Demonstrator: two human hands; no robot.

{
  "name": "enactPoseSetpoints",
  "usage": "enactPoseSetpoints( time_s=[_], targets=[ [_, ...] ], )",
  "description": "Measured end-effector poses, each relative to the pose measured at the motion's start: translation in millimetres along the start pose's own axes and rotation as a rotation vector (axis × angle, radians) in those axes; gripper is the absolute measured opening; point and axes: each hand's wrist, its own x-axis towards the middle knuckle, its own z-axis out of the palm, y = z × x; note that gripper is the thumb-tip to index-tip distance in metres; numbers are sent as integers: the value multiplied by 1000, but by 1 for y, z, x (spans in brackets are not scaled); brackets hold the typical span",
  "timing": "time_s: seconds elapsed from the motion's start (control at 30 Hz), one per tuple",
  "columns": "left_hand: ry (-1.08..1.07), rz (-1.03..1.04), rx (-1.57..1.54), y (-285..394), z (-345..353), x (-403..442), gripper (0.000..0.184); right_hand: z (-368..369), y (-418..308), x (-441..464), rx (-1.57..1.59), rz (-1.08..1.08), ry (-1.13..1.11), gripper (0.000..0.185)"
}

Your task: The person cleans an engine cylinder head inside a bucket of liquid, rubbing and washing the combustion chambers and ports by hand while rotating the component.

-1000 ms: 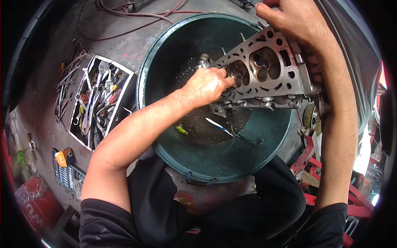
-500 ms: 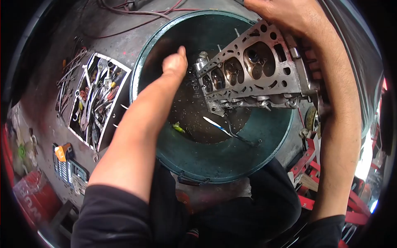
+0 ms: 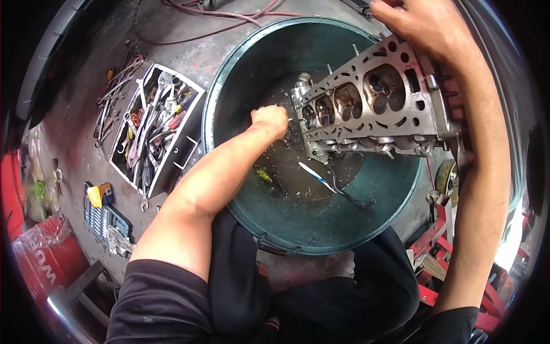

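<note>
A metal cylinder head (image 3: 395,117) leans at a slant in a round green tub (image 3: 321,247), its lower end over the dark liquid and its combustion chambers facing me. My right hand (image 3: 427,26) is bent over the head's upper edge with the fingers curled, and the forearm runs down along its right side; the fingertips are partly hidden. Inside the tub, left of the head's lower end, my left hand (image 3: 270,120) is closed, its fingers turned away from me. Whatever it grips, if anything, is hidden. A white and blue toothbrush-like handle (image 3: 314,173) lies below the head.
An open white-edged box (image 3: 200,92) full of wrenches stands left of the tub, with more wrenches (image 3: 109,97) beside it. A socket case (image 3: 102,213) and a red drum (image 3: 48,252) are farther left. Red metal stands (image 3: 438,229) flank the right. Hoses (image 3: 229,14) cross the floor behind.
My left hand has moved lower and nearer in the tub, and its raised thumb no longer shows. The whole view has shifted slightly; my right hand stays at the cylinder head.
</note>
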Motion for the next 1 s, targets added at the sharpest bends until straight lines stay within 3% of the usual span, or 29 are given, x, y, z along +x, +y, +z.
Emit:
enactPoseSetpoints(
  time_s=[0.07, 0.17, 0.23, 0.3, 0.37, 0.4, 0.47, 0.53, 0.6, 0.63, 0.7, 0.77, 0.8, 0.83, 0.93, 0.97, 1.0],
  targets=[
    [124, 10, 49, 0, 4, 8, 27, 3, -5, -1, -83, -37, 72, 34],
    [288, -94, 24, -12, 18, 50, 25, -2, -2, 10, 33, 66, -119, 33],
    [334, -73, 194, -26, 33, 61, 24, 5, 4, 14, -38, 52, -90, 33],
    [236, 24, 343, -28, 85, 73, 18, -1, -8, 11, -52, 93, -80, 34],
    [-22, 12, 388, 0, 74, 41, 26, 8, -5, 4, -174, -32, 70, 34],
    [-57, 12, 157, 7, 71, 41, 26, 10, -4, 2, -199, -47, 105, 34],
    [-110, 66, 121, 15, 42, 39, 27, 9, 7, 9, -184, -72, 96, 34],
    [-145, 150, 61, 23, -22, -2, 33, 11, 15, 21, 0, 106, -79, 35],
    [84, 149, -169, 19, -49, -29, 46, 9, 4, 7, -40, 36, -6, 35],
    [279, 234, -188, 12, -46, -39, 46, 8, 8, 14, -73, 42, -47, 34],
    [426, 402, -307, 3, -45, -49, 39, 13, 27, 26, -107, 47, -88, 34],
    [487, 571, -523, -4, -46, -50, 35, 33, 46, 27, -72, -254, 121, 43],
    [464, 557, -593, -2, -48, -52, 35, 30, 49, 30, -84, -256, 42, 42],
    [287, 475, -746, 2, -54, -52, 40, 31, 49, 31, -81, -269, 36, 42],
    [415, 569, -911, 17, -51, -52, 40, 29, 40, 32, -81, -185, -24, 41],
    [222, 506, -1089, 22, -52, -52, 39, 30, 37, 32, -85, -183, -23, 41],
    [208, 414, -1085, 26, -52, -52, 35, 30, 36, 31, -88, -211, 14, 41]
  ],
)
